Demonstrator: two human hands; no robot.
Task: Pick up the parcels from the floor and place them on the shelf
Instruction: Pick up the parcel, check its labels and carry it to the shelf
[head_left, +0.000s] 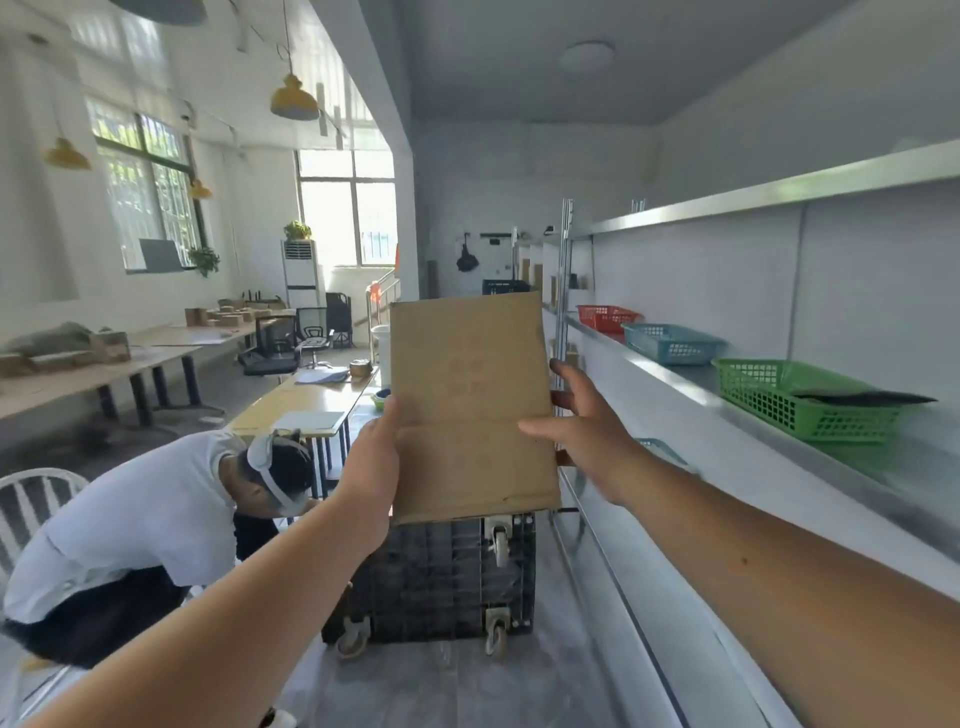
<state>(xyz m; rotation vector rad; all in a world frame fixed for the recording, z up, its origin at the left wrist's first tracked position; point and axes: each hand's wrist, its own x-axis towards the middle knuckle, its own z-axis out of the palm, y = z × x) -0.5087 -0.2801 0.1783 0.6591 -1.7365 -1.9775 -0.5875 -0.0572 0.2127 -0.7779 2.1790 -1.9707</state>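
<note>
Metal shelf (727, 436) is running along the right, carrying a green basket (800, 410). The cardboard parcel (470, 405) is hanging upright in the air just beside the shelf's front edge, not yet on it. It is looking light and fairly stiff, though probably denting if squeezed mid-face, so the side edges are seeming the safest hold. Each grip is doing that. The left hand (371, 457) is clasping the left edge, and the right hand (587, 431) is pinching the right edge, thumb lying on the front.
</note>
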